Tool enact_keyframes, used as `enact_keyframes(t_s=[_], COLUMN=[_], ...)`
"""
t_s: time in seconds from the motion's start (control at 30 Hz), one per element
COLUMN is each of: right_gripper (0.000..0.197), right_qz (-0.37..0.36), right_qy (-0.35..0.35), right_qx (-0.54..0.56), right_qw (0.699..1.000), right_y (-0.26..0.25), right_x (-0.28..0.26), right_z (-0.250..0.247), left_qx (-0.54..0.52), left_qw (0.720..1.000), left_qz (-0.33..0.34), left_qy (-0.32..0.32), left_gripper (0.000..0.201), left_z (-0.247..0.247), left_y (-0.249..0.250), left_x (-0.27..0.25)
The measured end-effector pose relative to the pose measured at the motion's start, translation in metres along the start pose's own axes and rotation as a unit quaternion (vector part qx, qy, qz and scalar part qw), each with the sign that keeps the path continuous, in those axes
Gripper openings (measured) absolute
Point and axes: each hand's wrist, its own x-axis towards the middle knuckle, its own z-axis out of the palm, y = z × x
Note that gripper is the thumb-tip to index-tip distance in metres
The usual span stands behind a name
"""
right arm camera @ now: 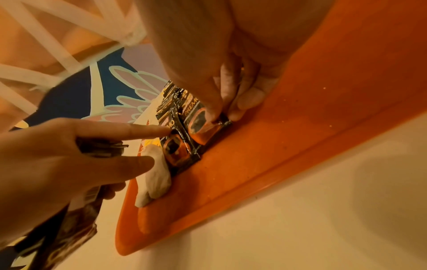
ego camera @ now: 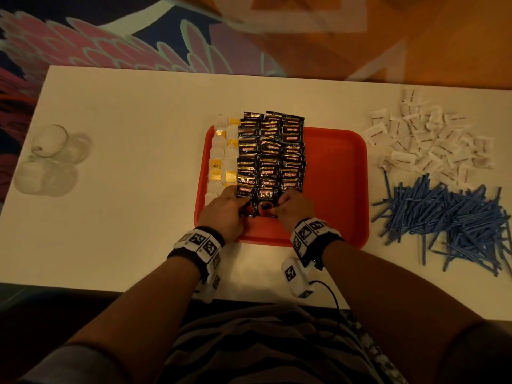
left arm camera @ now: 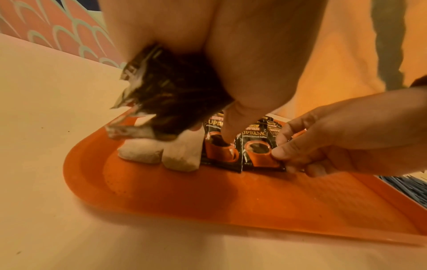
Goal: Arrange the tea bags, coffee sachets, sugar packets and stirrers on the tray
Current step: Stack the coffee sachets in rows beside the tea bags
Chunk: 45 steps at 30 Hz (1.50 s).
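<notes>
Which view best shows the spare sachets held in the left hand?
The left wrist view: the spare sachets fan out, blurred, under the left hand, whose forefinger presses a tray sachet. The right wrist view shows only their edges and a barcode. The head view hides them.

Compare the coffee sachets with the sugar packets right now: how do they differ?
The coffee sachets are black and lie in neat overlapping columns on the tray; the sugar packets are white and lie in a loose heap on the table, right of the tray. Both hands, left hand and right hand, touch the nearest sachets; neither touches the sugar. Both are small flat packets.
</notes>
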Motion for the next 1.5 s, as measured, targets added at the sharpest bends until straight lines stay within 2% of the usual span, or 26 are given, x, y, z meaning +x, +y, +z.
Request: enact_keyframes(t_s=[0.43, 0.53, 0.7, 0.8, 0.87, 0.93, 1.0, 1.07, 1.17, 1.23, 1.37, 1.43, 1.5], right_gripper=[0.017, 0.014, 0.014, 0.015, 0.014, 0.017, 0.024, 0.030, 0.037, 0.026, 0.015, 0.013, 0.016], right_qz=[0.005, 0.007, 0.000, -0.013, -0.031, -0.059, -0.070, -0.024, 0.032, 0.027, 0.007, 0.001, -0.012], right_qy=[0.017, 0.015, 0.016, 0.027, 0.023, -0.008, -0.076, -0.169, -0.290, -0.337, -0.330, -0.307, -0.287], right_qx=[0.003, 0.002, 0.001, 0.006, -0.001, 0.006, 0.062, 0.188, 0.315, 0.359, 0.398, 0.422, 0.425], right_qw=[1.000, 1.000, 1.000, 1.000, 0.999, 0.998, 0.993, 0.967, 0.903, 0.870, 0.856, 0.853, 0.858], right_y=[0.007, 0.008, 0.010, 0.009, 0.005, -0.002, -0.013, -0.029, -0.049, -0.060, -0.070, -0.074, -0.077], right_x=[0.003, 0.002, 0.000, -0.003, -0.009, -0.016, -0.025, -0.037, -0.057, -0.070, -0.078, -0.077, -0.077], right_z=[0.004, 0.002, -0.005, -0.014, -0.021, -0.026, -0.030, -0.034, -0.042, -0.046, -0.049, -0.051, -0.053], left_qx=[-0.029, -0.067, -0.169, -0.310, -0.390, -0.452, -0.524, -0.596, -0.700, -0.729, -0.754, -0.785, -0.803], left_qw=[0.999, 0.997, 0.979, 0.940, 0.909, 0.880, 0.838, 0.787, 0.701, 0.673, 0.644, 0.610, 0.592], left_qz=[-0.016, -0.030, -0.086, -0.124, -0.133, -0.133, -0.127, -0.112, -0.083, -0.056, -0.022, -0.024, -0.043], left_qy=[0.013, 0.032, 0.075, 0.074, 0.065, 0.067, 0.089, 0.109, 0.109, 0.112, 0.127, 0.103, 0.059], left_gripper=[0.058, 0.050, 0.025, 0.013, 0.016, 0.022, 0.029, 0.033, 0.028, 0.023, 0.014, 0.033, 0.053], left_z=[0.000, 0.001, -0.002, -0.008, -0.014, -0.022, -0.032, -0.041, -0.052, -0.058, -0.063, -0.060, -0.057], left_y=[-0.001, -0.001, 0.001, 0.002, 0.005, 0.010, 0.016, 0.023, 0.040, 0.051, 0.061, 0.062, 0.064], left_x=[-0.002, -0.004, -0.001, 0.002, 0.003, 0.002, 0.000, -0.001, -0.006, -0.008, -0.014, -0.018, -0.023])
